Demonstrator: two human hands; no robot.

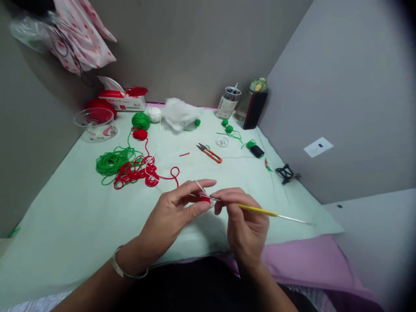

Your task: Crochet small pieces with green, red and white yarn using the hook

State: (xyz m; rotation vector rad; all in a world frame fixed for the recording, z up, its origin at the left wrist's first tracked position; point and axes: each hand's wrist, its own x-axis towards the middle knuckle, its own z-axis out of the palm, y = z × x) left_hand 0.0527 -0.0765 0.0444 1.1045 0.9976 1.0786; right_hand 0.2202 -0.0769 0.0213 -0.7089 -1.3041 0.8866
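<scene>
Between the thumb and fingers of my left hand (173, 212) is a small red and white crochet piece (205, 199), mostly covered by the fingertips. A strand of white yarn (200, 187) runs up over the left index finger. My right hand (245, 221) grips a crochet hook (258, 209) with a yellow handle and metal ends, much like a pen. Its tip meets the piece at the left fingertips. Beyond the left hand lie loose red yarn (134, 172) and loose green yarn (112, 162).
Orange thread snips (209, 153) lie mid-table. Behind them are white stuffing (178, 113), a green yarn ball (141, 121), a tissue box (130, 103) and a plastic tub (102, 132). At the right stand a pen can (227, 104), a bottle (243, 106), a phone (255, 110) and a black clip (286, 173).
</scene>
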